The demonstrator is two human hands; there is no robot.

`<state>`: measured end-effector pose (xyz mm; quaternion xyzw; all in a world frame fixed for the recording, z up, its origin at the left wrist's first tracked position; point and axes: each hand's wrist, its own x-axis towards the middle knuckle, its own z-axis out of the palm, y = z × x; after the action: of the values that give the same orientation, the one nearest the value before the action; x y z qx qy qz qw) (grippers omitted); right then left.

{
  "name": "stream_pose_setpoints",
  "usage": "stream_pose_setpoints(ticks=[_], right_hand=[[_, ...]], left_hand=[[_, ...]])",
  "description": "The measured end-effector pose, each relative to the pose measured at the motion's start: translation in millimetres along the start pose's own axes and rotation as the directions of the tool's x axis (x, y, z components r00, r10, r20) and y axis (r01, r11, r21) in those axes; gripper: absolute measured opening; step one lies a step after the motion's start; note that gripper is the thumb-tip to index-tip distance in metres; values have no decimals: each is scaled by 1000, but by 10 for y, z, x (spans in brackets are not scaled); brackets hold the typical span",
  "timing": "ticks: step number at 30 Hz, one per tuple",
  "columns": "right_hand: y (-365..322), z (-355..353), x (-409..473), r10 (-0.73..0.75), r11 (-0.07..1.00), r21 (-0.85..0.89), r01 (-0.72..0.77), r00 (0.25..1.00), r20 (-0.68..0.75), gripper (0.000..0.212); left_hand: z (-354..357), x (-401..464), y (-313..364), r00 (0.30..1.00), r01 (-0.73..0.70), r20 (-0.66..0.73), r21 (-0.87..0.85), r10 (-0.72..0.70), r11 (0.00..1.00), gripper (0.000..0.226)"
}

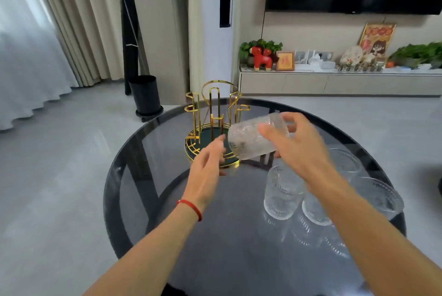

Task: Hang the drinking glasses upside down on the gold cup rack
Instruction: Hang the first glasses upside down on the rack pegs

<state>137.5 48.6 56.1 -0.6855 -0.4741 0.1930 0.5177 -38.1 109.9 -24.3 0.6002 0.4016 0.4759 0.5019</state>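
The gold cup rack (213, 113) stands on a round green-and-gold base at the far middle of the glass table; no glass hangs on its prongs. My right hand (296, 145) grips a textured clear glass (251, 139), tipped on its side just right of the rack, mouth toward the lower left. My left hand (208, 166) hovers open in front of the rack's base, fingers near the glass's rim. Several more textured glasses stand at the table's right: one (282, 191) in front, one (378, 194) near the right edge, one (344, 160) behind my right arm.
The round dark glass table (134, 176) ends close on the left and right. Beyond it are grey floor, a black bin (146, 94), curtains on the left and a low TV cabinet (334, 82) with ornaments and plants.
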Motion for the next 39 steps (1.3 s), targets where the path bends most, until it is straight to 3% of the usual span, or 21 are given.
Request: stream_pose_setpoints(ticks=[1, 3, 5, 7, 10, 15, 19, 22, 26, 30, 39], right_hand=[[-16, -50, 117, -7, 1000, 7, 7, 998, -66, 70], [-66, -137, 371, -21, 1000, -6, 20, 979, -202, 69], [-153, -150, 687, -36, 999, 15, 42, 955, -294, 67], [-261, -87, 1063, -52, 997, 42, 70, 943, -329, 70], [-472, 147, 1582, -85, 995, 35, 97, 963, -255, 76], [-687, 680, 2101, -237, 957, -175, 233, 971, -2, 78], [-709, 1014, 2319, -279, 872, -302, 385, 898, 339, 80], [-690, 1181, 2452, -218, 836, -336, 435, 824, 523, 71], [-725, 1192, 2594, -9, 898, -303, 319, 701, 713, 71], [-756, 1256, 2653, 64, 867, -349, 355, 615, 786, 73], [-719, 1328, 2676, 126, 899, -343, 272, 590, 797, 64]], left_hand=[[-83, 50, -148, 996, -55, -51, 280, 72, 958, 40], [-230, 133, -456, 988, -118, 17, 709, 151, 695, 41], [-305, 174, -699, 987, -159, 119, 841, 110, 517, 59], [-316, 208, -865, 978, -209, 192, 875, 84, 436, 70], [-291, 239, -957, 971, -240, 230, 905, 69, 351, 74], [-262, 237, -951, 971, -237, 224, 922, 79, 306, 71], [-280, 221, -963, 969, -246, 228, 919, 94, 307, 70], [-270, 231, -973, 970, -243, 222, 916, 101, 320, 70], [-284, 236, -980, 970, -242, 223, 917, 94, 318, 71], [-280, 248, -981, 970, -241, 221, 914, 97, 326, 71], [-285, 259, -982, 971, -237, 222, 916, 84, 323, 71]])
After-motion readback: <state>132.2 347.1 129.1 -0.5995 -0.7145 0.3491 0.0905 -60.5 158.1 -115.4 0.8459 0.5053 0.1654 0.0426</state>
